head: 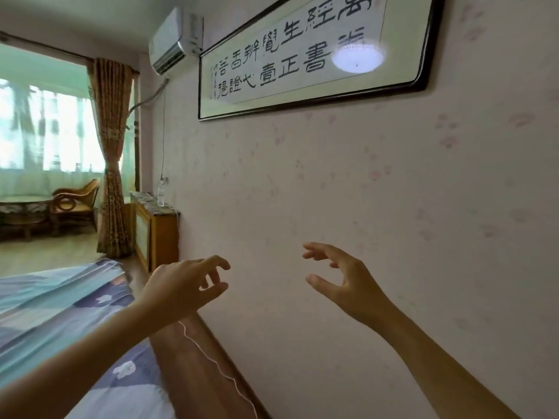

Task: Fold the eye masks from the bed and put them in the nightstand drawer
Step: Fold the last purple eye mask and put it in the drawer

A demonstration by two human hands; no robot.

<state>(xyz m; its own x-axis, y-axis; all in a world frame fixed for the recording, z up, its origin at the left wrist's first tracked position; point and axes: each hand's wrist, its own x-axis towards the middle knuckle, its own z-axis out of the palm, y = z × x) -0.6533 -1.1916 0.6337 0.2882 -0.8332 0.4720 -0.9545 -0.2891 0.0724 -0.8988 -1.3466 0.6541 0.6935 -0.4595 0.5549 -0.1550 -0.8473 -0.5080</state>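
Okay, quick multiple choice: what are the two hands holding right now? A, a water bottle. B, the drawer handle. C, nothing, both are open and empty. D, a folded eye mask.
C: the left hand and the right hand are raised before the wall, fingers spread, with nothing in them.

Both hands raised, fingers spread, nothing held. Left hand [184, 290] and right hand [344, 285] well apart; free air between them. Ahead of both: wall [348, 182], flat, blocks forward reach. Below left hand: wooden headboard rail [193, 367] with thin white cord [211, 361] trailing along it. Left of that, bed [51, 309] surface open. Beyond left hand: cabinet [160, 234] against wall.
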